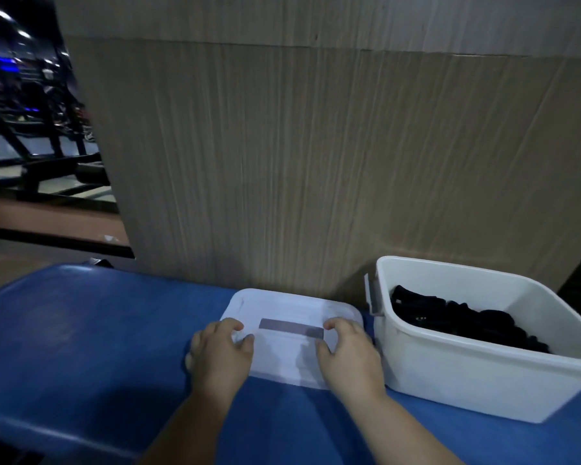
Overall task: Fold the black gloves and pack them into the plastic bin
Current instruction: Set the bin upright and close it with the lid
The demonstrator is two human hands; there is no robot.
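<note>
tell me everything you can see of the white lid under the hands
The lid is white, rounded-rectangular and plastic-looking, with a grey strip across its top. It lies on the blue surface, just left of the open white bin. The left hand grips its left edge and the right hand its right edge, fingers curled.

Between the left hand point(220, 354) and the right hand point(349, 354) the lid point(282, 357) is white, crossed by a plain grey strip point(291, 328). Right of the right hand, the bin point(450, 374) is white with a grey latch point(373, 297), and the gloves point(467, 323) in it are black. The surface point(81, 330) under both hands is plain blue. Beyond the hands, the panel point(316, 162) is dull beige with fine vertical streaks.
</note>
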